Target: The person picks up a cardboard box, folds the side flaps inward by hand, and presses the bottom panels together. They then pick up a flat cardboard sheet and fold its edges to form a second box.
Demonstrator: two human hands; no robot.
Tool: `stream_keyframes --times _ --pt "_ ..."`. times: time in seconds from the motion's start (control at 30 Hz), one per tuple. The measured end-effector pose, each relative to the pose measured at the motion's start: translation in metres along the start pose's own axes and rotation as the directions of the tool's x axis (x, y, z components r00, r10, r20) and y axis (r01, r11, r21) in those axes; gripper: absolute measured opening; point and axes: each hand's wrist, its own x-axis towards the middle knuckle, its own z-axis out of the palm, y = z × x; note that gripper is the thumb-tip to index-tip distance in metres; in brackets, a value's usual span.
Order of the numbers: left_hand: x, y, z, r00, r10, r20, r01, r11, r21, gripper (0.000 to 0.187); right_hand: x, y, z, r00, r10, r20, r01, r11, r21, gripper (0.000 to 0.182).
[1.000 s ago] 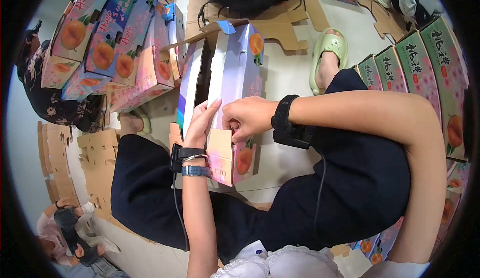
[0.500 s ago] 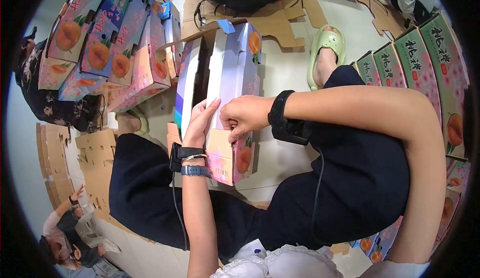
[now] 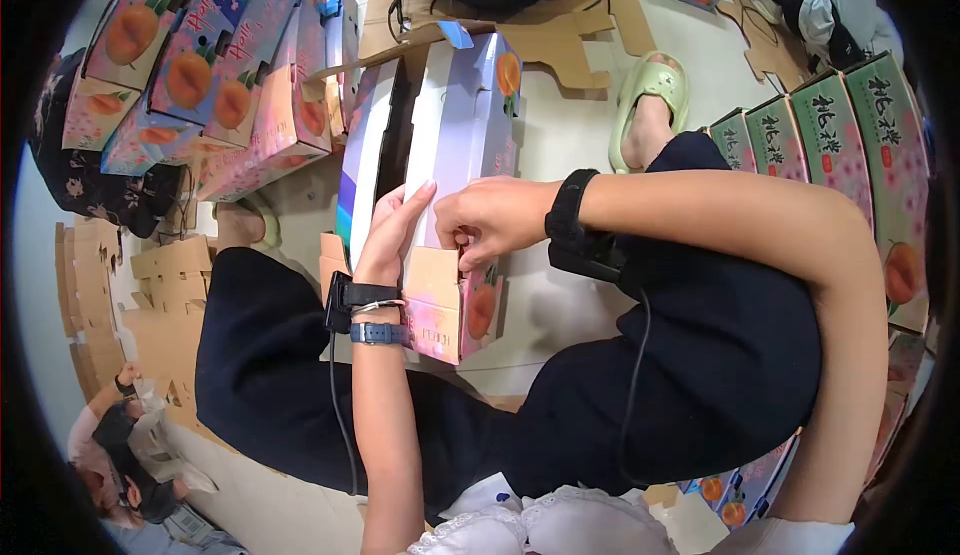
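Observation:
A peach-printed cardboard box [image 3: 462, 145] lies between my legs, its long top split by a dark gap between the panels. My left hand [image 3: 388, 233] grips the panel edge at the near end, thumb on top; its other fingers are partly hidden. Beside it, my right hand [image 3: 492, 220] is closed, fingers curled down on the box's right edge, just behind the upright tan end flap [image 3: 433, 273]. Its fingertips are partly hidden by the cardboard. Another small tan flap [image 3: 333, 258] sticks out at the near left corner.
Peach boxes [image 3: 190, 80] are stacked at the left, and green-topped boxes [image 3: 830, 130] stand in a row at the right. Flattened cardboard [image 3: 175, 305] lies on the floor at the left. Another person's arm [image 3: 105, 395] shows at lower left. Cables [image 3: 395, 15] run near the top.
The box and both hands appear slightly further left and higher in view, as the whole view has shifted a little. Both hands keep their places on the box.

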Motion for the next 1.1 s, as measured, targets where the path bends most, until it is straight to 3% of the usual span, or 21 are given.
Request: stream_keyframes --times 0.1,0.27,0.47,0.63,0.83,1.1 --pt "-0.003 0.001 0.005 0.998 -0.057 0.01 0.057 0.998 -0.031 0.022 0.004 0.0 -0.001 0.999 0.016 0.036 -0.013 0.997 -0.073 0.021" --pt "-0.003 -0.004 0.002 0.999 -0.003 0.037 0.0 0.998 0.069 0.023 0.009 -0.007 -0.005 0.99 0.021 0.137 -0.008 0.996 -0.093 0.023" --pt "-0.003 -0.004 0.004 0.999 0.01 0.046 -0.012 0.999 0.039 0.021 0.011 -0.008 -0.005 0.986 -0.001 0.169 0.011 0.998 -0.056 0.02" --pt "-0.003 -0.003 0.007 0.995 0.007 0.097 -0.012 0.998 0.055 0.022 0.011 -0.015 -0.01 0.968 0.077 0.237 -0.094 0.994 0.062 0.019" --pt "-0.007 -0.001 0.007 0.991 -0.015 0.135 0.009 0.999 0.038 0.023 0.009 -0.019 -0.008 0.972 0.064 0.226 -0.106 0.978 0.178 0.019" --pt "-0.007 -0.004 0.005 0.981 -0.027 0.191 0.011 0.996 0.084 0.025 0.008 -0.022 -0.003 0.97 0.042 0.241 -0.083 0.983 0.161 0.02"
